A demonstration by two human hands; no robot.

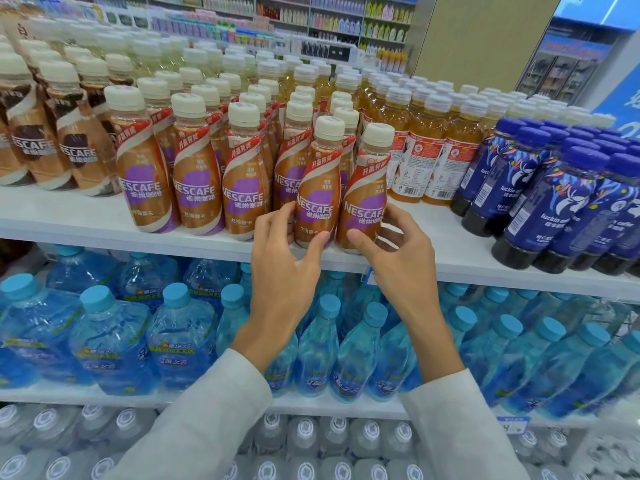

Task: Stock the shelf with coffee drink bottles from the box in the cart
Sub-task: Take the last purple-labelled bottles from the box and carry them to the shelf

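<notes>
Two Nescafe coffee bottles with cream caps and brown-purple labels stand side by side at the front edge of the white shelf. My left hand grips the base of the left bottle with thumb and fingers. Around the base of the right bottle my right hand curls, its thumb on the front. Rows of identical coffee bottles stand to the left and behind. The box and cart are out of view.
Amber tea bottles stand right of the coffee rows and dark blue Luckin coffee bottles further right. Blue water bottles fill the shelf below, clear capped bottles the lowest one. More store shelves stand behind.
</notes>
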